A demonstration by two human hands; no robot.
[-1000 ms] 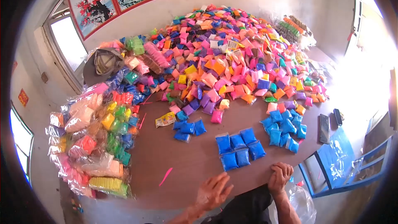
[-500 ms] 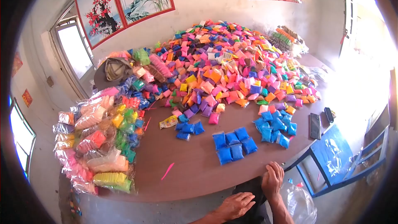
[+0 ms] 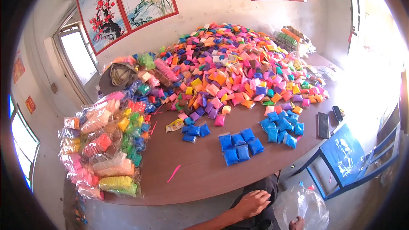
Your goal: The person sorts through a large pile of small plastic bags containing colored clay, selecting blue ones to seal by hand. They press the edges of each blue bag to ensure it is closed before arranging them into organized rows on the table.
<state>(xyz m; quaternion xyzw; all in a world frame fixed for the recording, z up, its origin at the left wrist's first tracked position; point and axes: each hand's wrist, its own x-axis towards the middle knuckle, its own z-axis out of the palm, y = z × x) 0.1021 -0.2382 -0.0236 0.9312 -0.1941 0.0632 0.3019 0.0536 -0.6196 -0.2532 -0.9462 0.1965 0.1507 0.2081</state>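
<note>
My left hand (image 3: 254, 203) rests on the dark trousers at the table's front edge, its fingers loosely bent and no object visible in it. At the bottom right, my right hand (image 3: 297, 223) is partly cut off by the frame. Its fingers are closed on a clear plastic bag (image 3: 313, 206) that hangs low beside my leg. Nearest on the table is a block of blue packets (image 3: 243, 152), laid in two rows. A smaller group of blue packets (image 3: 191, 131) lies to its left, and a looser pile of lighter blue packets (image 3: 283, 124) to its right.
A large heap of colourful packets (image 3: 230, 70) covers the back of the table (image 3: 187, 166). Bagged stacks of packets (image 3: 102, 145) line the left side, near a cap (image 3: 122, 74). A phone (image 3: 323, 125) lies at the right edge, by a blue chair (image 3: 347, 153).
My right hand has left the table edge and moved down to the plastic bag, which now bulges higher. My left hand has shifted slightly right onto the trousers. The view has tilted slightly.
</note>
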